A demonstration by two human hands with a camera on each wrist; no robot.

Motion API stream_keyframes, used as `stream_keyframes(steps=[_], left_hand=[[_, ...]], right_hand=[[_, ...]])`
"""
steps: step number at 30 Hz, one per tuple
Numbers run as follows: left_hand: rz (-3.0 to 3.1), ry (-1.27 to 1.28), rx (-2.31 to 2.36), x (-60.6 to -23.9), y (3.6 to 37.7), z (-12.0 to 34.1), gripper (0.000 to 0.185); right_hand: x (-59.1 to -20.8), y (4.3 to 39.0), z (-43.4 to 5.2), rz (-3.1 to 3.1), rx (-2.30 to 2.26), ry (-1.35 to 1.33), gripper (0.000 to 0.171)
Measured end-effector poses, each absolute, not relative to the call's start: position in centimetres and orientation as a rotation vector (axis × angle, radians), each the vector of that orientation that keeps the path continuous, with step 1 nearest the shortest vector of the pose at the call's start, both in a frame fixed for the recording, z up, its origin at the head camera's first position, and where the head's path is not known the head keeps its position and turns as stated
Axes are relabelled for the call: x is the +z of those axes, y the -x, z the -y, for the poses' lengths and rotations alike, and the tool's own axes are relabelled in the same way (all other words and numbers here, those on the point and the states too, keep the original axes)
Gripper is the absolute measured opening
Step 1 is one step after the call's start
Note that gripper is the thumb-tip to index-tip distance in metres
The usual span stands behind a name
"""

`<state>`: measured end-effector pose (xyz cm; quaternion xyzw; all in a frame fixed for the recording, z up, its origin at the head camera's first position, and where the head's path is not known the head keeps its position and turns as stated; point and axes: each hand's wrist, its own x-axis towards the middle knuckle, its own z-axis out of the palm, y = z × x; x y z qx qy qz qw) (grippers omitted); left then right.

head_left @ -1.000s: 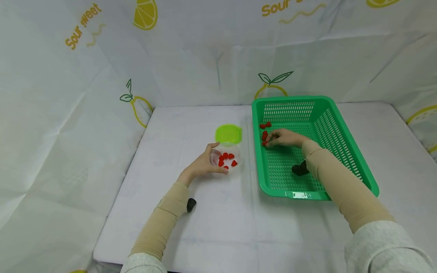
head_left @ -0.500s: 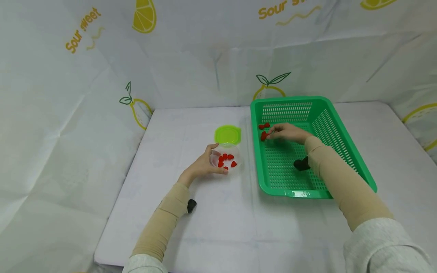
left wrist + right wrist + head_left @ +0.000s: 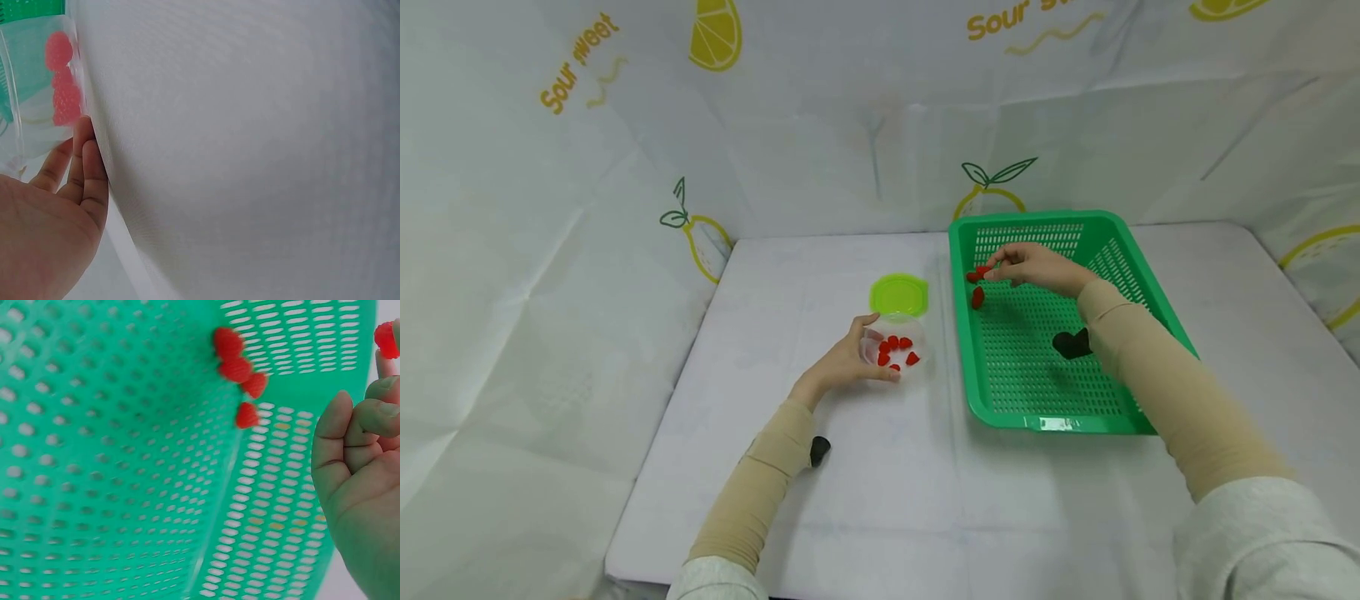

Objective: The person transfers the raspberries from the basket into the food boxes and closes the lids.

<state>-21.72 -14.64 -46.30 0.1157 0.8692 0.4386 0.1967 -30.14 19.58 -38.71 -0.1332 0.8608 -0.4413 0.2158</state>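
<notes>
One berry (image 3: 385,339) — right hand (image 3: 1033,268) pinching.

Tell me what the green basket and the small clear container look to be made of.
Green basket: likely moulded plastic, semi-glossy, with uniform colour and regular perforated walls. Clear container, held by the left hand: probably thin transparent plastic; red pieces show through it.

Basket wall (image 3: 964,333) between hand (image 3: 1033,267), tub (image 3: 898,346)

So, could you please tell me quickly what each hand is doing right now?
Left hand: holds the clear container.
Right hand: pinches a red berry.
</notes>
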Motion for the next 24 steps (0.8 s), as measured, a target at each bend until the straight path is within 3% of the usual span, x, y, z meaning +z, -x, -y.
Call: stream_keyframes(steps=[12,24], left_hand=[[-2.425,-0.313,1.234,-46.1,21.7,14.6,0.105],[-2.415,-0.307,1.236,-46.2,21.7,14.6,0.105]], right_hand=[[-35.0,29.0,-15.8,-2.314,-1.324,0.506,0.035],[-34.8,29.1,-12.8,-2.232,-1.393,0.597,0.030]])
